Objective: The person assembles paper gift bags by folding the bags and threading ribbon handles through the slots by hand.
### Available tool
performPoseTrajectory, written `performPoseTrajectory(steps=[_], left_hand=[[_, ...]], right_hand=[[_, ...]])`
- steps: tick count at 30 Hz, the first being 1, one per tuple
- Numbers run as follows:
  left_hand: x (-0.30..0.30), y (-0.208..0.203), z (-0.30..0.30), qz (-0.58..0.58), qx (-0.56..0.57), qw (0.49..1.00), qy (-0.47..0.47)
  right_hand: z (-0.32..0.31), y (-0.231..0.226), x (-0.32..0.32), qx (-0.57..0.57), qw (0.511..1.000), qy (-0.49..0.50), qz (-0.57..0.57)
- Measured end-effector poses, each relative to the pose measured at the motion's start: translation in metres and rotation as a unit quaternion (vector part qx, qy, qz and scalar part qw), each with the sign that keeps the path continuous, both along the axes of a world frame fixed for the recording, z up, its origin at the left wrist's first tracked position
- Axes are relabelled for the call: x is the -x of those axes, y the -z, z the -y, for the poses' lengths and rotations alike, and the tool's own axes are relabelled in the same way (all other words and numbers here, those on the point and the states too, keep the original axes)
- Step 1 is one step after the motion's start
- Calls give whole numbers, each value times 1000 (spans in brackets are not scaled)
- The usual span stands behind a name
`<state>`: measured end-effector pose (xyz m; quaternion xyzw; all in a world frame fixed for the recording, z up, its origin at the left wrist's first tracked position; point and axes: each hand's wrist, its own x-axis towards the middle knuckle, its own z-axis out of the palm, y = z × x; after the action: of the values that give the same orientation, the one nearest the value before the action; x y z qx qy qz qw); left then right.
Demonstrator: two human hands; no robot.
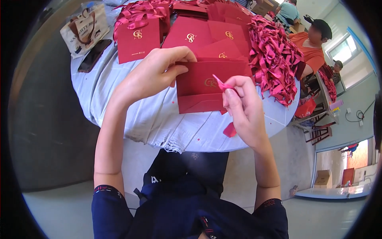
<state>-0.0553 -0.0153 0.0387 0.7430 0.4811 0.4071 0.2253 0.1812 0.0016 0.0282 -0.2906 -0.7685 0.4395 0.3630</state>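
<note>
A dark red paper bag (193, 83) with a gold emblem lies flat on the cloth-covered table, its folded bottom towards me. My left hand (149, 71) is closed on the bag's upper left edge, with the fingertips out of sight behind the paper. Over the bag's right side, my right hand (244, 105) pinches a pink-red ribbon (221, 83) between thumb and fingers. One pointed end of the ribbon sticks out towards the upper left. A tail of the same colour (230, 130) shows below the right hand.
Several more red bags (187, 34) lie behind the one I hold. Heaped ribbons (274, 59) cover the table's right side. At the left are a dark phone (94, 55) and a canvas tote (84, 34). A person in orange (312, 55) is beyond the right edge.
</note>
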Motion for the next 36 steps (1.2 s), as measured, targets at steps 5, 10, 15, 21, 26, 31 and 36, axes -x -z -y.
performPoseTrajectory(steps=[5, 10, 15, 21, 26, 31, 36], left_hand=[[4, 7, -10, 61, 27, 998, 3], [9, 9, -14, 60, 47, 997, 17], [6, 10, -16, 78, 56, 995, 28], [6, 9, -15, 65, 55, 996, 24], [4, 10, -16, 75, 42, 996, 21], [3, 6, -14, 45, 84, 995, 22], [-5, 7, -11, 23, 36, 999, 14]], right_hand=[[-6, 11, 26, -27, 997, 60, -29], [-12, 17, 29, -26, 998, 64, -2], [-13, 26, 38, -68, 993, 89, -46], [-13, 28, 43, -120, 985, 123, 15], [-19, 36, 48, -177, 975, 133, -13], [-16, 31, 50, -248, 957, 149, 12], [-18, 31, 50, -290, 944, 155, 17]])
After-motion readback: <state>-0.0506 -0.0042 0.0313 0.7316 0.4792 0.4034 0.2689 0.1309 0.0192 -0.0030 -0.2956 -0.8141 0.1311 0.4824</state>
